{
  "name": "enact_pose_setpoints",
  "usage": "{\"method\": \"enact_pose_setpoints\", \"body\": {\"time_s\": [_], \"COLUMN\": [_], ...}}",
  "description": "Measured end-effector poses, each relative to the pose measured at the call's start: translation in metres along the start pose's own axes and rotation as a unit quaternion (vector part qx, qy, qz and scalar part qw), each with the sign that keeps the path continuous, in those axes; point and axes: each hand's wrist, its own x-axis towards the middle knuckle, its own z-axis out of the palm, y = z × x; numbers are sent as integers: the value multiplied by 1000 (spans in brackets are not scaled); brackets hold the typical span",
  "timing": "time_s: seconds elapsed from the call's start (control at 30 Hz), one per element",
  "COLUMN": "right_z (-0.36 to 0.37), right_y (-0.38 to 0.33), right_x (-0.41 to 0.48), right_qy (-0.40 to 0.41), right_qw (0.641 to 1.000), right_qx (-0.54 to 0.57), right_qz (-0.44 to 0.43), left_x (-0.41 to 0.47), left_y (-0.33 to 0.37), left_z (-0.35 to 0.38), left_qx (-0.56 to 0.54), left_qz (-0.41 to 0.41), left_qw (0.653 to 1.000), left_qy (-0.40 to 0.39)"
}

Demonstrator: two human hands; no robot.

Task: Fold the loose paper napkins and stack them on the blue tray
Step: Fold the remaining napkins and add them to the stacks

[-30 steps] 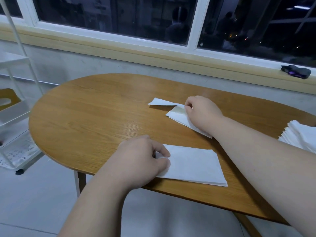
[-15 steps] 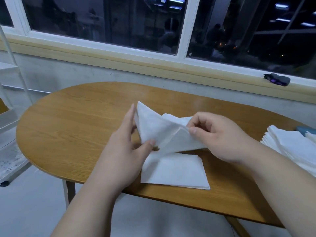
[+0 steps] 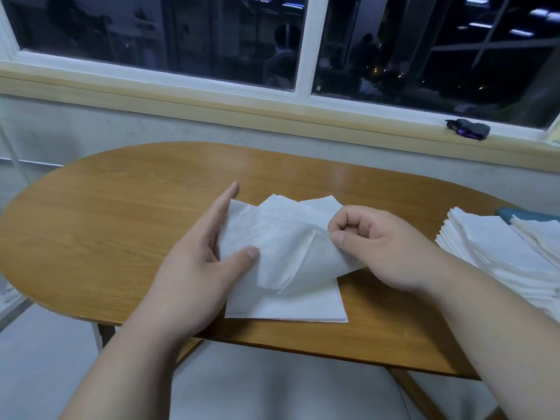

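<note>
Left hand point(image 3: 194, 268) and right hand point(image 3: 378, 247), each in a pinch on the raised napkin point(image 3: 281, 237).

Since a second ago: right hand point(image 3: 378, 247) bringing loose napkin point(image 3: 281, 237) from tabletop middle toward near edge, lifting it over folded napkin point(image 3: 288, 307). Then left hand point(image 3: 194, 268) leaving folded napkin, pinching loose napkin too, both opening it wider.

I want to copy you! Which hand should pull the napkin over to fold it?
Probably the right hand: it pinches the napkin by its loose edge between thumb and curled fingers, free to swing it across. The left hand steadies the other side, thumb in front, straight fingers behind.
</note>
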Motion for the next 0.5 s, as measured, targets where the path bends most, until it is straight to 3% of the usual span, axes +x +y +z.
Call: {"method": "enact_pose_setpoints", "body": {"time_s": [0.1, 0.23, 0.5], "right_z": [5, 1, -5], "right_y": [-5, -11, 14], "right_x": [2, 9, 5], "right_qy": [40, 72, -47], "right_qw": [998, 995, 991], "right_qx": [-28, -68, -106], "right_qz": [-28, -30, 65], "left_x": [0, 0, -1], "left_y": [1, 1, 2], "left_z": [2, 3, 11], "left_qx": [18, 73, 209], "left_qz": [8, -41, -86], "left_qw": [999, 996, 971], "left_qy": [40, 30, -84]}}
